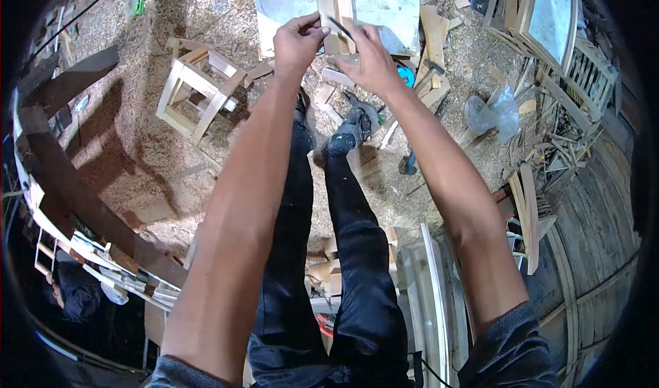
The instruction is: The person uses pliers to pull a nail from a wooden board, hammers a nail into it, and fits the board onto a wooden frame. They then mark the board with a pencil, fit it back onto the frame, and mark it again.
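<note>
Dark planks (72, 79) run along the far left, with a person (77, 292) in dark clothes low behind them, partly hidden. Next right, small wood frame (210, 119) sits tilted on the floor (147, 161), which is covered in shavings. Left hand (298, 43) top centre, fingers closed on the left edge of a wood strip (327, 7). Strip is over a pale board (388, 7), with another length of wood behind it; can't tell if strip rests on the board. Right hand (371, 59) just right of strip, gripping a thin dark stick (341, 28), thumb spread out; stick's tip is over the strip, contact unclear. Hands near each other, not touching. Shoes (347, 134) below, between the forearms. Just right of the right hand: blue ring (406, 77), partly covered, then a hammer (435, 67) among offcuts. Glass panes (420, 285) lower down, beside the legs. Further right, clear plastic bag (504, 110) on floor. Far right, pale framed panel (551, 17) up top, slatted piece (592, 72) just below it.
</note>
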A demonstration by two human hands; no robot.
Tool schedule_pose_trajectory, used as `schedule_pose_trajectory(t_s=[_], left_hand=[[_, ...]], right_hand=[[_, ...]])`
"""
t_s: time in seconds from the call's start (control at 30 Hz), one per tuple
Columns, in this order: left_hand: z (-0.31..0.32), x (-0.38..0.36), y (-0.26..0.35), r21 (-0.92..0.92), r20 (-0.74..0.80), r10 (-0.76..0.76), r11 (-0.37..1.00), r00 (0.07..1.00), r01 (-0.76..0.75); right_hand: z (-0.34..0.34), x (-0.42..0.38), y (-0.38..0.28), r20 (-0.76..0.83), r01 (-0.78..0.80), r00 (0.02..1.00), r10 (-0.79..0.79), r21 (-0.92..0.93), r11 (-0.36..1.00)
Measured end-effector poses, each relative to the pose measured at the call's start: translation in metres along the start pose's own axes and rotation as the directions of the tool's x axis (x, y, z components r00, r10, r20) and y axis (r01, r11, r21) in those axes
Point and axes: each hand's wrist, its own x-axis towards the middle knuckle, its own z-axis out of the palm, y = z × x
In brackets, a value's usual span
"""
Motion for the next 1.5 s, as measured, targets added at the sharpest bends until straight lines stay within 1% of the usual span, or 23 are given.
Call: schedule_pose_trajectory(t_s=[0.03,0.07,0.1,0.13,0.17,0.2,0.23,0.27,0.33,0.43,0.47,0.5,0.57,0.77,0.87,0.97,1.1,1.17,1.3,1.37,1.4,1.47,1.5], left_hand=[[0.0,0.001,0.002,-0.002,0.003,0.005,1.0,1.0,-0.005],[0.0,0.001,0.004,0.02,0.018,0.043,0.999,0.999,-0.043],[0.0,0.001,0.003,0.042,0.033,0.076,0.996,0.997,-0.077],[-0.001,0.003,0.003,0.083,0.031,0.115,0.99,0.993,-0.118],[0.0,0.003,0.002,0.078,0.036,0.113,0.99,0.993,-0.115],[0.0,0.003,0.003,0.109,0.04,0.111,0.987,0.993,-0.115],[-0.001,0.005,0.006,0.142,0.041,0.113,0.983,0.993,-0.118],[-0.001,0.005,0.008,0.144,0.038,0.116,0.982,0.993,-0.12],[0.0,0.003,0.015,0.189,0.038,0.042,0.981,0.998,-0.048],[-0.001,0.006,0.016,0.207,0.056,0.055,0.976,0.997,-0.065],[-0.001,0.006,0.013,0.17,0.058,0.054,0.983,0.997,-0.063],[-0.001,0.008,0.01,0.166,0.058,0.052,0.984,0.997,-0.061],[-0.003,0.01,0.003,0.13,0.098,0.094,0.986,0.991,-0.106],[-0.002,0.007,0.012,0.138,0.088,0.051,0.988,0.995,-0.063],[-0.003,0.009,0.006,0.166,0.1,0.092,0.98,0.991,-0.108],[-0.003,0.01,0.004,0.127,0.095,0.09,0.987,0.991,-0.102],[-0.003,0.009,0.007,0.123,0.098,0.093,0.987,0.991,-0.105],[-0.003,0.006,0.014,0.139,0.105,0.049,0.988,0.993,-0.063],[-0.004,0.006,0.009,0.133,0.108,0.066,0.988,0.992,-0.08],[-0.004,0.007,0.008,0.071,0.1,0.061,0.995,0.993,-0.068],[-0.003,0.006,0.007,0.068,0.102,0.059,0.995,0.993,-0.067],[-0.003,0.006,0.007,0.089,0.09,0.073,0.993,0.993,-0.081],[-0.003,0.006,0.007,0.089,0.088,0.073,0.993,0.993,-0.081]], right_hand=[[0.004,-0.003,-0.001,-0.148,0.051,0.988,-0.047,0.019,0.999],[0.008,-0.005,0.0,-0.29,0.107,0.952,-0.094,0.03,0.994],[0.0,-0.006,-0.011,-0.286,0.11,0.953,-0.098,0.025,0.994],[-0.013,-0.007,-0.028,-0.162,-0.049,0.985,0.065,0.099,0.994],[-0.021,-0.007,-0.038,-0.027,-0.22,0.974,0.226,0.15,0.964],[-0.023,-0.004,-0.041,-0.07,-0.176,0.98,0.188,0.148,0.973],[-0.025,0.001,-0.045,-0.072,-0.174,0.98,0.186,0.147,0.974],[-0.028,0.007,-0.05,-0.076,-0.214,0.972,0.224,0.128,0.969],[-0.035,0.021,-0.06,-0.101,-0.256,0.959,0.266,0.1,0.961],[-0.033,0.036,-0.058,-0.106,-0.264,0.955,0.276,0.114,0.958],[-0.03,0.04,-0.056,-0.139,-0.233,0.96,0.241,0.077,0.97],[-0.032,0.043,-0.057,-0.137,-0.233,0.961,0.241,0.072,0.97],[-0.035,0.047,-0.06,-0.073,-0.262,0.961,0.268,0.078,0.962],[-0.033,0.05,-0.063,-0.046,-0.312,0.948,0.315,0.071,0.947],[-0.03,0.051,-0.059,-0.056,-0.312,0.948,0.313,0.025,0.95],[-0.03,0.052,-0.058,-0.059,-0.295,0.954,0.292,-0.031,0.955],[-0.032,0.055,-0.056,-0.047,-0.285,0.958,0.283,-0.044,0.958],[-0.035,0.057,-0.053,-0.008,-0.232,0.973,0.232,-0.07,0.97],[-0.036,0.053,-0.051,0.017,-0.192,0.981,0.196,-0.114,0.975],[-0.033,0.041,-0.052,0.081,-0.201,0.975,0.209,-0.099,0.975],[-0.027,0.028,-0.046,0.075,-0.167,0.981,0.177,-0.132,0.977],[-0.025,-0.002,-0.048,0.205,-0.222,0.943,0.261,-0.194,0.955],[-0.023,-0.014,-0.046,0.3,-0.268,0.902,0.312,-0.18,0.946]])
